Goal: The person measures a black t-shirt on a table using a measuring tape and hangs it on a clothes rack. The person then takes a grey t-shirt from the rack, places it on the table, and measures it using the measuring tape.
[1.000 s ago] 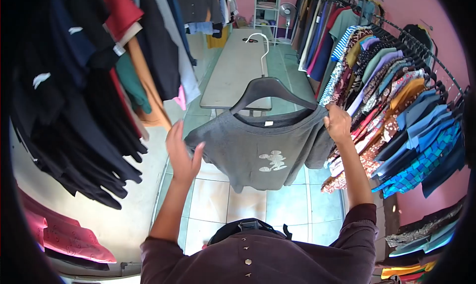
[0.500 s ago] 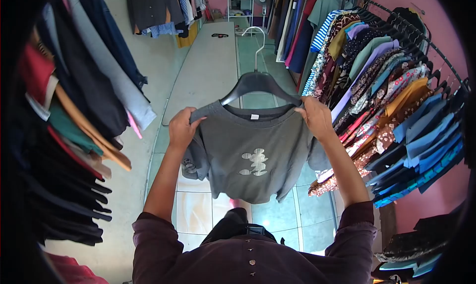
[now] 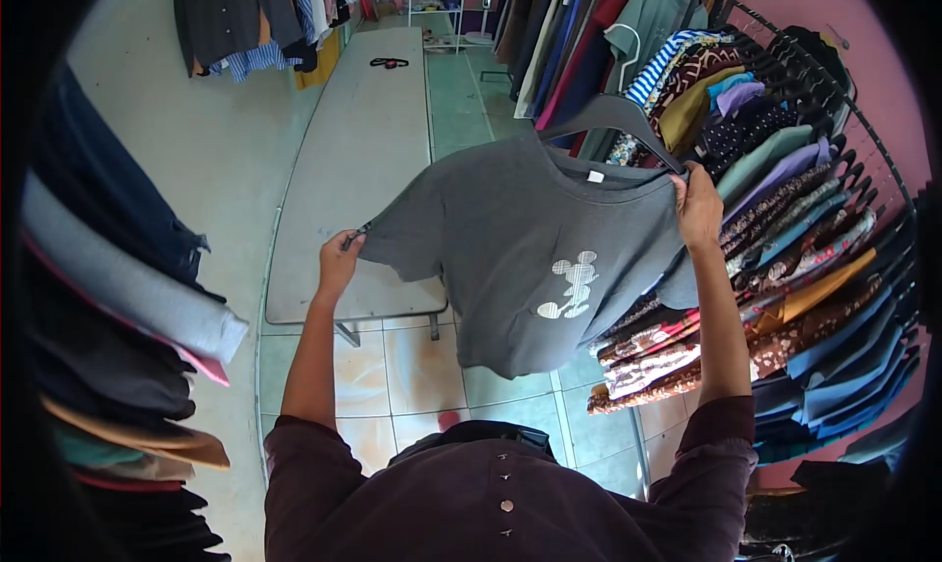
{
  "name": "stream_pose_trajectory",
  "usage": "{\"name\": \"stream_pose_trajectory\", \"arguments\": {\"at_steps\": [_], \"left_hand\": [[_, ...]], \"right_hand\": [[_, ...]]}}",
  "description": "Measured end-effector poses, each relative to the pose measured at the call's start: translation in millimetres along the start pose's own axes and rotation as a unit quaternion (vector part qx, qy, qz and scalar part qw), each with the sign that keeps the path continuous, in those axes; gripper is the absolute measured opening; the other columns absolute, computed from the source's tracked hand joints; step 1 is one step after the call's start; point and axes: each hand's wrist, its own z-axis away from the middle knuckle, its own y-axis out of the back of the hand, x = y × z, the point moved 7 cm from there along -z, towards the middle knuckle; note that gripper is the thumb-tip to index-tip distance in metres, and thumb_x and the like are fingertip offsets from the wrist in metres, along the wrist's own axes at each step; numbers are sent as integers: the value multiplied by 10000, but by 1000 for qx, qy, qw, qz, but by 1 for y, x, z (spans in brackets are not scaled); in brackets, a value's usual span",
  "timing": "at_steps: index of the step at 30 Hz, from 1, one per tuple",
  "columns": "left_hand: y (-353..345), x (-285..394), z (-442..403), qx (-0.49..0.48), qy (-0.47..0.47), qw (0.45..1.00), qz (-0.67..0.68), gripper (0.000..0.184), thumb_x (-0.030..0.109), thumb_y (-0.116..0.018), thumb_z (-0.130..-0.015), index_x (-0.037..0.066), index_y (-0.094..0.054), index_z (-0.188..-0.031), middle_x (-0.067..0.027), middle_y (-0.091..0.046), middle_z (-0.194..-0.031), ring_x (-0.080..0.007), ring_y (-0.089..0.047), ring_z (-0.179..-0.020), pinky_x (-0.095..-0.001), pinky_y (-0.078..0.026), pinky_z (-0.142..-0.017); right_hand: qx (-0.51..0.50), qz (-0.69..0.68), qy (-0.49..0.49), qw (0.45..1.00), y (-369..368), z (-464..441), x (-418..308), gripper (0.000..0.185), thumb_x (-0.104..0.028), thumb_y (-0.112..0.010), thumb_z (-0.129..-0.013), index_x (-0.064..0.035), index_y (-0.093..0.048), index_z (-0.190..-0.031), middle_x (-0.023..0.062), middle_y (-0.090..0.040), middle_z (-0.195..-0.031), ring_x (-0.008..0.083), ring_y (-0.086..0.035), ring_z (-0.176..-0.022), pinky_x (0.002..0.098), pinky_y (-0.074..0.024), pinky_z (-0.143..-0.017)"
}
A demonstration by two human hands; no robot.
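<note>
- I see a dark grey short-sleeved shirt (image 3: 510,238), tilted on a black hanger (image 3: 613,113), with a pale mouse-shaped print (image 3: 576,283) on its front.
- It's held up between both hands, near the table (image 3: 343,189).
- The left hand (image 3: 339,260) pinches the sleeve end, arm outstretched; the right hand (image 3: 699,209), higher, grips the shoulder by the hanger's tip.
- I can't read the white neck label (image 3: 596,177).

Head-worn view, forward and down
</note>
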Motion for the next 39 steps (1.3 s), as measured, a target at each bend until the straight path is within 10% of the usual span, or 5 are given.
{"name": "stream_pose_trajectory", "arguments": {"at_steps": [8, 24, 31, 39], "left_hand": [[-63, -30, -59, 7, 175, 953, 246, 254, 328, -529, -862, 83, -582, -900, 27, -580, -770, -59, -532, -709, -228, -432, -644], [-113, -71, -172, 360, 96, 909, 189, 272, 298, -414, -919, 61, -547, -910, 16, -527, -795, -84, -477, -735, -216, -398, -696], [-100, -25, -158, 504, -12, 833, -227, 187, 147, -393, -914, -7, -497, -898, -71, -510, -740, -146, -446, -670, -256, -390, -650], [-121, -85, -168, 540, 84, 797, -259, 201, 144, -372, -905, -7, -498, -861, -142, -517, -717, -224, -475, -628, -319, -404, -615]], "right_hand": [[-33, 3, -65, 997, -100, -21, 55, 305, -322, -467, -861, -36, -474, -968, 177, -560, -832, 355, -549, -758, 403, -442, -623], [45, -183, 29, 982, -342, -169, 92, 249, -231, -560, -792, -29, -507, -927, 134, -529, -778, 316, -521, -713, 383, -408, -600], [76, -244, 62, 965, -453, -205, 71, 246, -191, -567, -770, 1, -486, -901, 129, -494, -808, 306, -480, -754, 371, -364, -656], [74, -342, 152, 924, -569, -252, 39, 274, -253, -522, -809, 0, -461, -897, 169, -481, -806, 347, -467, -721, 409, -367, -651]]}}
